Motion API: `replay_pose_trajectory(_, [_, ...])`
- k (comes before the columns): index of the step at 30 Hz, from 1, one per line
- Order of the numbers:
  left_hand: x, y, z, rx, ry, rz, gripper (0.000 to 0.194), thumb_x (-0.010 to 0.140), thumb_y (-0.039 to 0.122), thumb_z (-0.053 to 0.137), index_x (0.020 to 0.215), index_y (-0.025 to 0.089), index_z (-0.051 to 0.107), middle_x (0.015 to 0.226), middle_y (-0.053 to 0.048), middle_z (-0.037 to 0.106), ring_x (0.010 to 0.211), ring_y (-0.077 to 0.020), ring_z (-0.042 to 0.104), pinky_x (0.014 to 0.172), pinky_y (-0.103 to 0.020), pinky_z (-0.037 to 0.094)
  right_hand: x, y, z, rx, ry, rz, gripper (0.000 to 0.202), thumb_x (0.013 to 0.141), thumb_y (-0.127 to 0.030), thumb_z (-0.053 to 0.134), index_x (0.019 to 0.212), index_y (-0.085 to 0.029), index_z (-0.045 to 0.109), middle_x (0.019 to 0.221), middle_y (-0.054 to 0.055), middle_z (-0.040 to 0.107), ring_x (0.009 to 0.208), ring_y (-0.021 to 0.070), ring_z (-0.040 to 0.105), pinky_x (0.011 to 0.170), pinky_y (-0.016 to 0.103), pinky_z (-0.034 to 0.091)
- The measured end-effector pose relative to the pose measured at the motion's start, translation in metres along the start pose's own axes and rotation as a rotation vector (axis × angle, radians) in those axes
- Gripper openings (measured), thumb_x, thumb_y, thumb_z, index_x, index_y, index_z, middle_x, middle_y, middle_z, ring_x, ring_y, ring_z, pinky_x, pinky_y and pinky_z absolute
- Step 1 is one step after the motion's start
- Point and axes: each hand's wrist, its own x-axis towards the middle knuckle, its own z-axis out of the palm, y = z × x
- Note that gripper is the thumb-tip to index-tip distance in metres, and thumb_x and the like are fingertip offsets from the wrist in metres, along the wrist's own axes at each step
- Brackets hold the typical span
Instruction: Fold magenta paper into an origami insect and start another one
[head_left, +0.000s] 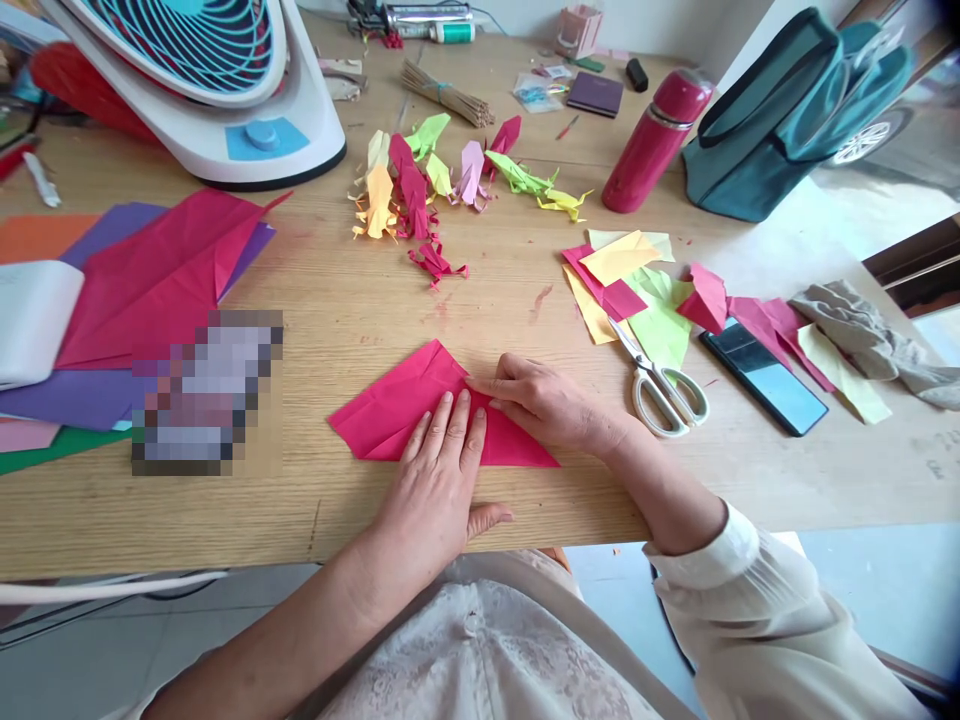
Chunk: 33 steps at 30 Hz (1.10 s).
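A sheet of red paper (390, 405), folded to a wide triangle-like shape with crease lines, lies on the wooden table before me. My left hand (439, 480) rests flat on its middle, fingers stretched out and thumb apart, pressing it down. From the right, my right hand (544, 400) touches the paper's upper right edge. Its index finger points left along that edge, the thumb sits just below, and the other fingers are curled in. White-handled scissors (660, 390) lie partly spread to the right of my right hand. Part of the paper is hidden under both hands.
Several folded paper animals (412, 190) stand farther back. Paper pieces (619, 275) and a phone (765, 375) lie to the right. Behind are a red flask (656, 140) and a teal bag (757, 150). Left are a fan (262, 130) and stacked coloured sheets (150, 270).
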Motion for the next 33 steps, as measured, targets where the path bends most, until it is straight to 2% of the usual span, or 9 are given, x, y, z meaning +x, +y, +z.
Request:
replay_pose_trajectory(5, [0.000, -0.002, 0.002, -0.012, 0.016, 0.027, 0.099, 0.080, 0.068, 0.064, 0.148, 0.000, 0.040, 0.160, -0.031, 0.026, 0.150, -0.0444, 0.022, 0.118, -0.057, 0.030, -0.004, -0.007, 0.011, -0.154, 0.086, 0.016, 0.035, 0.102, -0.023, 0.045, 0.132, -0.017, 0.061, 0.093, 0.008, 0.054, 0.081, 0.0195, 0.050, 0.077, 0.033, 0.046])
replay_pose_trajectory(10, [-0.004, -0.006, 0.003, -0.012, 0.039, 0.053, 0.096, 0.083, 0.071, 0.057, 0.149, 0.004, 0.040, 0.160, -0.029, 0.028, 0.150, -0.0434, 0.024, 0.116, -0.056, 0.030, -0.004, -0.008, 0.016, -0.285, 0.066, 0.018, 0.037, 0.104, -0.028, 0.040, 0.135, -0.017, 0.058, 0.093, 0.009, 0.054, 0.081, 0.0213, 0.048, 0.075, 0.034, 0.044])
replay_pose_trajectory(16, [-0.012, -0.009, 0.002, 0.000, 0.040, 0.147, 0.091, 0.089, 0.074, 0.042, 0.153, 0.008, 0.037, 0.158, -0.019, 0.040, 0.149, -0.0337, 0.030, 0.122, -0.052, 0.018, -0.004, -0.008, 0.018, -0.273, 0.066, 0.014, 0.039, 0.104, -0.025, 0.041, 0.139, -0.017, 0.054, 0.096, 0.009, 0.053, 0.082, 0.0208, 0.049, 0.078, 0.034, 0.044])
replay_pose_trajectory(23, [-0.015, -0.006, 0.000, -0.003, 0.047, 0.286, 0.085, 0.093, 0.071, 0.035, 0.151, 0.008, 0.039, 0.157, -0.013, 0.043, 0.146, -0.0279, 0.036, 0.121, -0.043, 0.018, -0.004, -0.007, 0.018, -0.286, 0.065, -0.008, 0.040, 0.104, -0.023, 0.040, 0.141, -0.015, 0.054, 0.095, 0.010, 0.053, 0.081, 0.0208, 0.048, 0.077, 0.035, 0.044])
replay_pose_trajectory(29, [-0.012, 0.003, 0.000, -0.033, 0.048, 0.333, 0.084, 0.094, 0.070, 0.034, 0.152, 0.009, 0.038, 0.156, -0.013, 0.044, 0.144, -0.0280, 0.038, 0.120, -0.043, 0.022, -0.003, -0.007, 0.016, -0.262, 0.074, 0.002, 0.039, 0.103, -0.024, 0.042, 0.139, -0.017, 0.054, 0.094, 0.008, 0.053, 0.079, 0.0198, 0.048, 0.076, 0.034, 0.044])
replay_pose_trajectory(33, [-0.012, 0.014, 0.001, -0.022, 0.055, 0.312, 0.079, 0.095, 0.068, 0.033, 0.152, 0.013, 0.040, 0.156, -0.011, 0.045, 0.139, -0.0333, 0.042, 0.116, -0.051, 0.026, -0.004, -0.007, 0.016, -0.253, 0.070, 0.001, 0.039, 0.104, -0.023, 0.041, 0.140, -0.016, 0.054, 0.095, 0.009, 0.054, 0.080, 0.0199, 0.049, 0.077, 0.034, 0.046])
